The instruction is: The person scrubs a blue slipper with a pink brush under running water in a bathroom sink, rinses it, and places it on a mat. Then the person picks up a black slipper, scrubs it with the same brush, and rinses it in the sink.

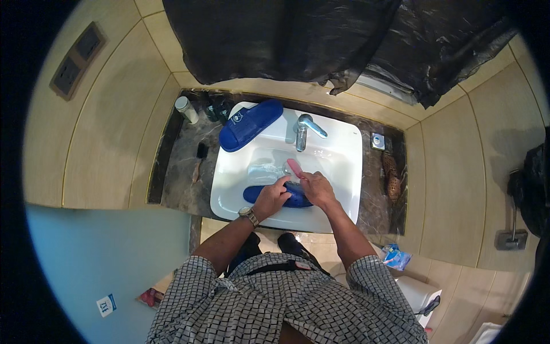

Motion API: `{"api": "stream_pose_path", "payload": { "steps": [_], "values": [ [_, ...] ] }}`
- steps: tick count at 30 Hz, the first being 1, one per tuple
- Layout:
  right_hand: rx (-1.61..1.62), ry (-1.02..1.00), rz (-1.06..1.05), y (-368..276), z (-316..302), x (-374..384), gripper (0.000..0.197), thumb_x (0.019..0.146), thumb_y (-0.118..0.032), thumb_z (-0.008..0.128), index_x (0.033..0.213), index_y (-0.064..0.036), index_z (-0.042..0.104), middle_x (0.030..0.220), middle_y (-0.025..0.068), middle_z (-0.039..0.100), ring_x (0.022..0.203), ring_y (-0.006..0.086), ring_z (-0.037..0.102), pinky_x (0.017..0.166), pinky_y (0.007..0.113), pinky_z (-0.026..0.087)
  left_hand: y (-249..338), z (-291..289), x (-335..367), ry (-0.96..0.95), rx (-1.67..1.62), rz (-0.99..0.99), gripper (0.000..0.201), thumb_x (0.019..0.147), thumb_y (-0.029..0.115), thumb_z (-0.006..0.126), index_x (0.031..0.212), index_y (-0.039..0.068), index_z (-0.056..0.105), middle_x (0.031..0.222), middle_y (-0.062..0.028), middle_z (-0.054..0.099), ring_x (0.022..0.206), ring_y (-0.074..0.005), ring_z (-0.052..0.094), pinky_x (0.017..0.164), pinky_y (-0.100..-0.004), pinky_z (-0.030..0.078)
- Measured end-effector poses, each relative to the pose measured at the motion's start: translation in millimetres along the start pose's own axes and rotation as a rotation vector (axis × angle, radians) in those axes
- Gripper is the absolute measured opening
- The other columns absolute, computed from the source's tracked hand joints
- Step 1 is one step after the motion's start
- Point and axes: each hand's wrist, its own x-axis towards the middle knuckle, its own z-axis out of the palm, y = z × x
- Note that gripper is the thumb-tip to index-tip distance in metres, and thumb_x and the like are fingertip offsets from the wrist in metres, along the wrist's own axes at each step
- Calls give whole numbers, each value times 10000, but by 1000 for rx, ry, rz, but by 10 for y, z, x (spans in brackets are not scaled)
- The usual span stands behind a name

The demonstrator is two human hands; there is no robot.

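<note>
In the white sink lies a blue slipper, partly covered by both hands. My left hand grips it from the left; a watch sits on that wrist. My right hand holds a pink brush whose handle sticks up toward the tap, with the brush end down on the slipper. A second blue slipper rests on the sink's back left corner, sole down and angled.
A chrome tap stands at the back of the sink. On the dark marble counter are a white-capped bottle at left and a brown woven item at right. Black plastic sheet hangs above.
</note>
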Motion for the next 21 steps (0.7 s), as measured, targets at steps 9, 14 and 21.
{"api": "stream_pose_path", "payload": {
  "steps": [9, 14, 21],
  "values": [
    [34, -49, 14, -192, -161, -927, 518, 1051, -264, 514, 1557, -353, 445, 1028, 252, 633, 966, 420, 684, 866, 531, 556, -637, 209, 311, 153, -245, -314, 597, 932, 201, 699, 1444, -44, 515, 930, -102, 696, 743, -164, 653, 661, -308, 554],
    [55, 73, 77, -9, 269, -767, 434, 1031, -254, 552, 1463, -249, 524, 1086, 246, 609, 949, 434, 670, 830, 543, 559, -175, 132, 373, 55, -488, -490, 575, 931, 175, 687, 1425, -71, 526, 833, -52, 635, 639, -115, 574, 535, -279, 497],
    [130, 231, 5, -62, 458, -635, 381, 1025, -236, 553, 1401, -173, 553, 1039, 243, 590, 887, 438, 664, 750, 541, 567, -174, 22, 377, 108, -629, -579, 569, 948, 158, 663, 1449, -68, 515, 787, -49, 617, 597, -112, 550, 511, -266, 477]
  ]
}}
